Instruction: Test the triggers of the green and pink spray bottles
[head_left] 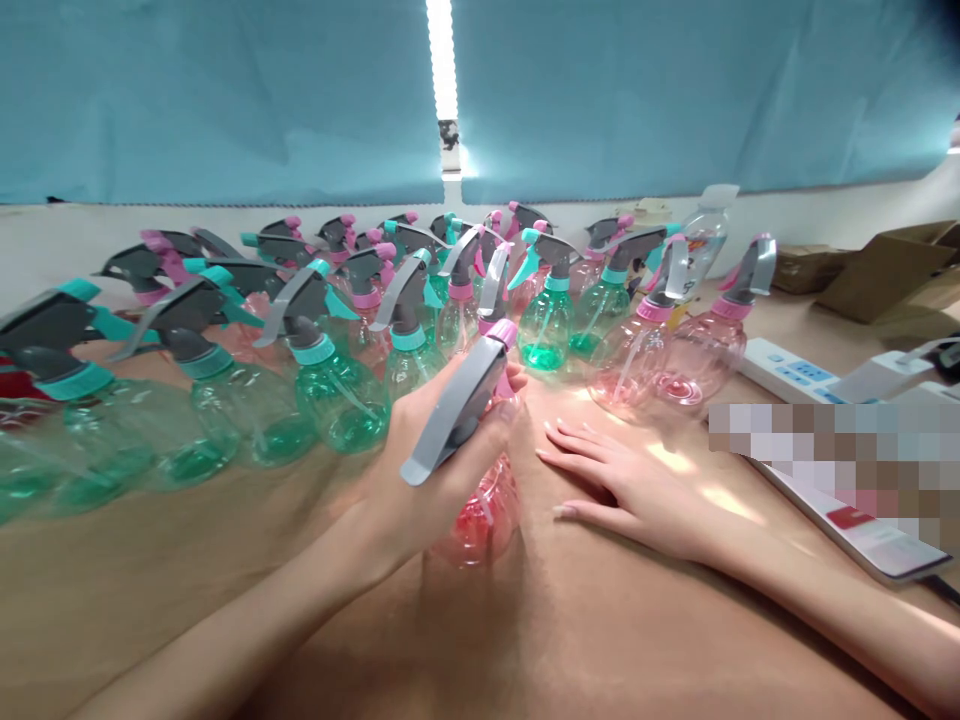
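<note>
A pink spray bottle [484, 505] stands on the table [225, 560] at the frame's centre, the left hand [420, 460] wrapped around its neck under the grey trigger [457, 405]. The right hand [622, 485] lies flat just beside it, fingers spread, holding nothing. Green and pink bottles [330, 390] crowd behind; a power strip [787, 365] sits at right.

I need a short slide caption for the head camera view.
Left hand grips a pink spray bottle; right hand rests flat beside it.

bench: my brown tabletop [225, 560] | rear: blue curtain [225, 100] with a bright light strip [442, 60] | left/middle: crowd of green spray bottles [337, 400] and pink spray bottles [705, 350] | right: 2 white power strips [787, 370], cardboard boxes [877, 270]
</note>
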